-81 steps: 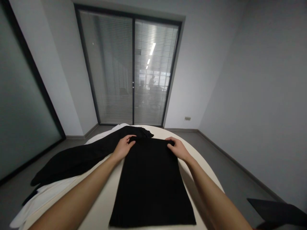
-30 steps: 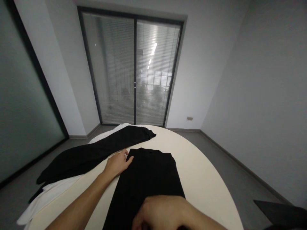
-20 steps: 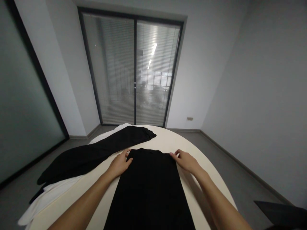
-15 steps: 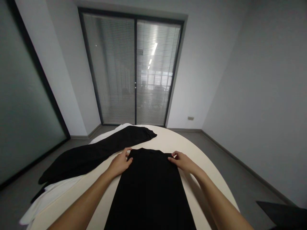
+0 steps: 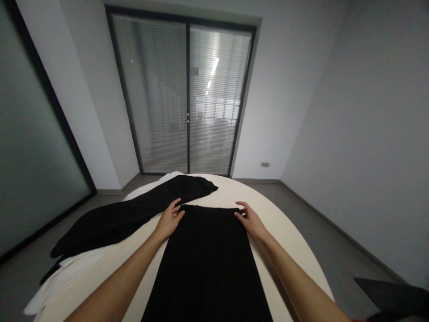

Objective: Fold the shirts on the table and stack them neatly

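Note:
A black garment (image 5: pixel 209 259) lies flat on the table in front of me, its far edge nearly straight and its near end running out of view. At its far left corner, my left hand (image 5: pixel 170 220) has its thumb on the cloth and the index finger stretched past the edge. My right hand (image 5: pixel 251 221) grips the far right corner in the same way, thumb on top and index finger extended. Fabric at both corners is partly hidden by the fingers. Its exact kind of garment cannot be made out.
The cream round-edged table (image 5: pixel 279 219) bears a second black garment (image 5: pixel 124 219) on the left, lying over white cloth (image 5: pixel 77 273) that hangs past the edge. A dark flat object (image 5: pixel 392 295) stands at lower right. Beyond are glass doors (image 5: pixel 187 98) with blinds.
The garment's far edge has gone from wavy to nearly straight. Both hands have shifted slightly away from me, and their index fingers now stretch out further.

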### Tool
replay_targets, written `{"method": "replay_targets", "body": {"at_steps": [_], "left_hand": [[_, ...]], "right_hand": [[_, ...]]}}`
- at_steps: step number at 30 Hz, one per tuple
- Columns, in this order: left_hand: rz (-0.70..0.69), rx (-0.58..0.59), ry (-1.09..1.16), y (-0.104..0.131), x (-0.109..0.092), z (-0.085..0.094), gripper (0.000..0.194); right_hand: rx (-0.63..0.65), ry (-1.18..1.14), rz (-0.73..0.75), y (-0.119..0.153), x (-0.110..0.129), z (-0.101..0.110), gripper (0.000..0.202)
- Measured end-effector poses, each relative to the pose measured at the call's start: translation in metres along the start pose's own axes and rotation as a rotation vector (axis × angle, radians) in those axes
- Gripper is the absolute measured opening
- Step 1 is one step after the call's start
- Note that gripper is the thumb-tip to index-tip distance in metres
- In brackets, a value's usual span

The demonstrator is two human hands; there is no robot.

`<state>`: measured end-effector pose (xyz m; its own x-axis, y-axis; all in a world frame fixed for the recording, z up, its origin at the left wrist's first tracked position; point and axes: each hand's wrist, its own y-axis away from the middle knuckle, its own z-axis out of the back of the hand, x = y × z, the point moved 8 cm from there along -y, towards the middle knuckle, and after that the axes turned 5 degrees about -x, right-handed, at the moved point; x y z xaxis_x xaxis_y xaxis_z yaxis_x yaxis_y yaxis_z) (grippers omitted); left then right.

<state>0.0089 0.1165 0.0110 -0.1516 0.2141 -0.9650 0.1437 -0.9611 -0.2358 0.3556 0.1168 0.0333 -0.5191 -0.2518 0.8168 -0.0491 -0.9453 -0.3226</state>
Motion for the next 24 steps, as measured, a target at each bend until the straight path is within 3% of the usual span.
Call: {"method": "replay_targets", "body": {"at_steps": [3,6,9,15,19,24], "left_hand": [[-0.032,0.022,-0.009,-0.002,0.003,-0.003,0.066],[-0.111,-0.082,-0.044,-0.006,-0.002,0.005,0.049],[-0.104,-0.163,-0.099,-0.008,-0.001,0.011,0.038],[-0.048,-0.178,-0.191,0.004,0.005,0.013,0.046],[-0.071,-0.128,-0.21,0.006,-0.004,0.013,0.036],[-0.099,-0.096,-0.219,-0.004,-0.014,0.014,0.037]], "right_hand": [[0.002,0.039,0.0,0.001,-0.006,-0.008,0.04],[-0.074,-0.017,0.058,-0.002,0.001,-0.003,0.04],[-0.091,-0.049,0.042,-0.005,-0.004,-0.003,0.044],[-0.051,-0.008,-0.053,-0.003,-0.026,-0.011,0.055],[-0.039,-0.016,-0.009,0.0,-0.012,-0.007,0.052],[-0.193,-0.096,0.115,-0.004,0.007,0.008,0.04]]}}
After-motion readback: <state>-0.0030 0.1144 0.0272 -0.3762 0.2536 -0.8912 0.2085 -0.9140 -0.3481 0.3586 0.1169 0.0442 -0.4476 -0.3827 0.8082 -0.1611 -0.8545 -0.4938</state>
